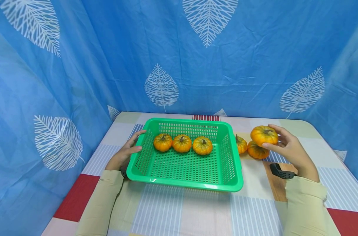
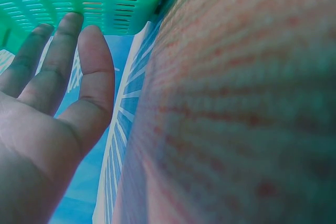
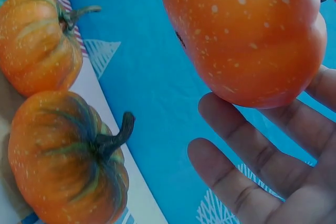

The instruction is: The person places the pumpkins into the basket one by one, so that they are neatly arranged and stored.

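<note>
Left hand: The person's left hand (image 1: 124, 154) rested at the side of the basket, fingers extended and spread apart, their tips against the slotted wall and the thumb at the rim.
Right hand: The right hand (image 1: 293, 149) pinched a raised pumpkin (image 1: 262, 135) between thumb and fingers, two other fingers stretched apart beneath it.
Raised pumpkin: Squat, smooth and ribbed, its orange skin flecked with pale specks, it was held right of the basket, above another pumpkin.
Waiting pair: A ribbed pumpkin with a crooked stem (image 1: 256, 152) sat below the right hand; beside it, next to the basket, was a second pumpkin (image 1: 241, 145).
Basket: Green, glossy and rectangular, the plastic basket (image 1: 183, 184) had a rounded rim and slotted walls and floor.
Basket row: Three pumpkins (image 1: 181, 143) lay side by side toward its far wall, round, ribbed and stemmed.
Sleeves: Pale fabric sleeves (image 1: 305, 203) covered both forearms.
Table: A patchwork-patterned cloth (image 1: 206, 213) of stripes and plain blocks lay underneath.
Backdrop: Creased blue curtains (image 1: 117, 42) carried white, lacy leaf prints.
</note>
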Tool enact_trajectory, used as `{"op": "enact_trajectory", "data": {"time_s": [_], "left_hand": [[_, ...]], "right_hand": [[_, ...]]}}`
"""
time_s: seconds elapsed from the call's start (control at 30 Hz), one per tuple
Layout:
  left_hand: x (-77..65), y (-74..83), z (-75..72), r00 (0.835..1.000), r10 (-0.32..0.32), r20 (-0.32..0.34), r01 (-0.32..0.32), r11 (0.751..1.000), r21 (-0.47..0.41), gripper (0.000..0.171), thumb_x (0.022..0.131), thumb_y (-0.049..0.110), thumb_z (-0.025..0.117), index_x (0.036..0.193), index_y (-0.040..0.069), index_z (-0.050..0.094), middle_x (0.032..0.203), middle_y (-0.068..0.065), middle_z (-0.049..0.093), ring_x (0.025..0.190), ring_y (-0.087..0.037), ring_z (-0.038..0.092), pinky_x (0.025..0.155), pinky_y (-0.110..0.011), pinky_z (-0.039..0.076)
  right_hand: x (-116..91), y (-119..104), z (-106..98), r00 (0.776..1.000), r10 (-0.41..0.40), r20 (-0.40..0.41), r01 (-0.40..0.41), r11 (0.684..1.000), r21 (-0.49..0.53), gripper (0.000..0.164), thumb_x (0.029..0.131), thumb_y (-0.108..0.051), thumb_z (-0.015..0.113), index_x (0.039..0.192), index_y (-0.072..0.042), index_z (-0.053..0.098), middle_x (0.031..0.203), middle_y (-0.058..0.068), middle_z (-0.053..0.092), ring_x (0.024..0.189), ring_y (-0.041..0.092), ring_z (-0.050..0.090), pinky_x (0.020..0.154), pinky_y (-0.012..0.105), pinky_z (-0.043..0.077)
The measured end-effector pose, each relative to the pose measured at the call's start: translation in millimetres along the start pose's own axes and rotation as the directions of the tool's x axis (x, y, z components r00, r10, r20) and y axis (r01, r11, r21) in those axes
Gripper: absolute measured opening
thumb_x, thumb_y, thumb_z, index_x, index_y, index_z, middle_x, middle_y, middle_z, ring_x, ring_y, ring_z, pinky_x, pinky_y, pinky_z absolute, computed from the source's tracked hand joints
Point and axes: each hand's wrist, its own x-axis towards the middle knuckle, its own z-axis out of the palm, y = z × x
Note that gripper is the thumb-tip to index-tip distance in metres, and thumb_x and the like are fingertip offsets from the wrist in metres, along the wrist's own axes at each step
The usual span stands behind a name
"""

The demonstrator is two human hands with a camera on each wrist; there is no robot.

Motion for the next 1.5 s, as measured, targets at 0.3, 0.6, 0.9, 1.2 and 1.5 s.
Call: {"op": "enact_trajectory", "data": {"time_s": [0.3, 0.6, 0.9, 1.2, 1.5], "left_hand": [[-0.5, 0.4, 0.4, 0.999, -0.038, 0.004, 0.038, 0.998, -0.041, 0.063, 0.108, 0.029, 0.066, 0.162, 0.034, 0.034, 0.159, -0.007, 0.036, 0.123, -0.013, 0.063, 0.1, -0.031, 0.061], [-1.1, 2.1, 0.2, 0.998, -0.045, -0.049, 0.049, 0.995, 0.084, 0.08, 0.106, 0.036, 0.066, 0.17, 0.017, 0.022, 0.171, -0.034, 0.013, 0.125, -0.009, 0.059, 0.101, -0.029, 0.059], [-1.4, 1.8, -0.2, 0.998, -0.039, -0.045, 0.042, 0.996, 0.082, 0.08, 0.106, 0.038, 0.067, 0.17, 0.017, 0.022, 0.172, -0.034, 0.011, 0.125, -0.008, 0.059, 0.101, -0.028, 0.058], [-0.1, -0.5, -0.7, 0.999, -0.031, -0.037, 0.034, 0.997, 0.064, 0.074, 0.107, 0.036, 0.066, 0.168, 0.022, 0.026, 0.172, -0.033, 0.011, 0.127, -0.008, 0.058, 0.103, -0.028, 0.057], [-1.0, 0.3, 0.4, 0.999, -0.026, -0.022, 0.026, 1.0, 0.018, 0.07, 0.107, 0.034, 0.066, 0.166, 0.026, 0.03, 0.167, -0.029, 0.022, 0.125, -0.01, 0.061, 0.103, -0.03, 0.059]], "right_hand": [[3, -13, 7, 0.999, -0.05, 0.015, 0.051, 0.998, -0.032, 0.075, 0.102, -0.005, 0.075, 0.167, -0.003, 0.037, 0.152, 0.005, 0.047, 0.116, -0.009, 0.052, 0.091, 0.002, 0.048], [8, -26, 17, 0.994, -0.095, 0.048, 0.098, 0.994, -0.057, 0.075, 0.099, -0.002, 0.077, 0.163, 0.004, 0.039, 0.155, 0.026, 0.045, 0.115, -0.009, 0.051, 0.092, 0.002, 0.045], [10, -40, 27, 0.988, -0.125, 0.094, 0.13, 0.99, -0.049, 0.076, 0.097, -0.001, 0.078, 0.163, 0.002, 0.042, 0.158, 0.028, 0.047, 0.116, -0.007, 0.052, 0.093, 0.003, 0.045], [11, -50, 37, 0.979, -0.143, 0.144, 0.146, 0.989, -0.015, 0.076, 0.095, -0.001, 0.08, 0.162, 0.001, 0.043, 0.154, 0.028, 0.05, 0.112, -0.005, 0.058, 0.088, 0.011, 0.055], [13, -62, 50, 0.957, -0.221, 0.188, 0.224, 0.975, 0.004, 0.077, 0.091, 0.003, 0.084, 0.159, 0.003, 0.047, 0.146, 0.03, 0.057, 0.112, -0.006, 0.06, 0.091, 0.011, 0.055]]}}
